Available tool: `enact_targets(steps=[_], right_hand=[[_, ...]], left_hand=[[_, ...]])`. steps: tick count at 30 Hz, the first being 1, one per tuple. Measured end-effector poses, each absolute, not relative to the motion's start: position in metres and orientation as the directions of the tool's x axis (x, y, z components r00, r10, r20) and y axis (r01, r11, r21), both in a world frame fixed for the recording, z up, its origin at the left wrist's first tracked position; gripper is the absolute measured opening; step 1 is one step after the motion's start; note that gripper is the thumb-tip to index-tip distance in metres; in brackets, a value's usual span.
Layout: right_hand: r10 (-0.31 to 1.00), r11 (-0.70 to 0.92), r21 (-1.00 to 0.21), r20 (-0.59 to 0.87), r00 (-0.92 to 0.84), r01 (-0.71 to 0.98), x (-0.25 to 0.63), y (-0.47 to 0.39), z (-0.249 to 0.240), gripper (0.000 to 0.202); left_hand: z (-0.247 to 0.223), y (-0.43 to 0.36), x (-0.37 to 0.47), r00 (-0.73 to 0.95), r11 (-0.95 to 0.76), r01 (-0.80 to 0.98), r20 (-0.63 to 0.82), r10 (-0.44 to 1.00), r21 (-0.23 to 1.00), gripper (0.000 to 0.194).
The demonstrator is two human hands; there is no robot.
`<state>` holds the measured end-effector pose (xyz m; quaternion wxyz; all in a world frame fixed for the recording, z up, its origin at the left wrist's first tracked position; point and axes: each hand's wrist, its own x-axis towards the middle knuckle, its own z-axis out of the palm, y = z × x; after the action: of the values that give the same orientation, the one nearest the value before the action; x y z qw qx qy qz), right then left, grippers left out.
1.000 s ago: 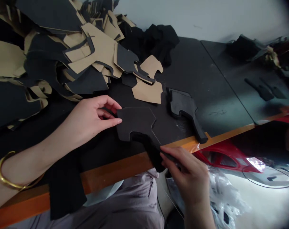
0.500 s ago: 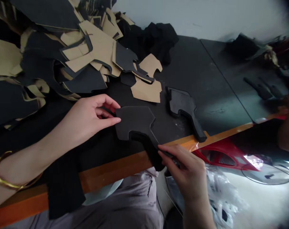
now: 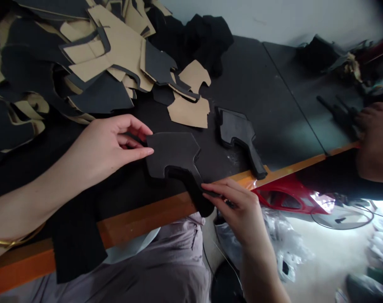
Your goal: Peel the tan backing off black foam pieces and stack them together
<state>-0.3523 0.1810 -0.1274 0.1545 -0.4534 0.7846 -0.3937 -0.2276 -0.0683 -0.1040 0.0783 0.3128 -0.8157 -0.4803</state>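
A flat black cut-out piece (image 3: pixel 174 152), broad with a narrow tail, lies near the table's front edge; it looks like foam sheet. At its upper left edge, my left hand (image 3: pixel 111 141) pinches it between thumb and fingers. My right hand (image 3: pixel 242 210) has thumb and fingertips closed on the tail, by the wooden edge. Beneath that piece a darker layer of similar outline shows, its tail end hanging past the edge. To the right rests a stack of similar black pieces (image 3: pixel 237 126), apart from both hands.
Black pieces with tan backing (image 3: pixel 125 40) are heaped at the back left. One tan piece (image 3: pixel 190 112) lies behind the work. Bunched black cloth (image 3: pixel 207 40) sits by the wall. At far right is another person's hand (image 3: pixel 376 122). A red plastic item (image 3: pixel 283 198) stands below the edge.
The view has shifted a little, so the scene sits further left and higher. Both hands keep the same hold on the black piece. More of the other person's hand shows.
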Motion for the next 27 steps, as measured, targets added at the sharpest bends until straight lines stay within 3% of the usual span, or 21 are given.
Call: enact_targets(steps=[6,11,15,21,27], right_hand=[[-0.921,0.233,-0.745,0.036,-0.387,-0.625,-0.367,0.187,-0.118,0.025],[-0.973,0.219,-0.668,-0.095,-0.211,-0.712,-0.375,0.197,-0.109,0.051],[-0.977,0.178,-0.533,0.001,-0.211,-0.827,-0.369,0.207,-0.117,0.071],[-0.974,0.175,-0.32,0.085,-0.212,-0.931,-0.355,0.216,-0.137,0.065],[-0.917,0.101,-0.476,0.295,-0.268,-0.873,-0.361,0.204,-0.139,0.07]], left_hand=[[-0.102,-0.067,-0.227,-0.784,0.351,-0.456,-0.183,-0.593,0.818,0.029],[-0.097,-0.064,-0.23,-0.77,0.349,-0.48,-0.196,-0.607,0.805,0.027],[-0.102,-0.065,-0.232,-0.745,0.338,-0.437,-0.124,-0.656,0.833,0.027],[-0.105,-0.065,-0.232,-0.733,0.349,-0.435,-0.102,-0.672,0.83,0.025],[-0.11,-0.069,-0.229,-0.775,0.357,-0.391,-0.095,-0.624,0.848,0.029]])
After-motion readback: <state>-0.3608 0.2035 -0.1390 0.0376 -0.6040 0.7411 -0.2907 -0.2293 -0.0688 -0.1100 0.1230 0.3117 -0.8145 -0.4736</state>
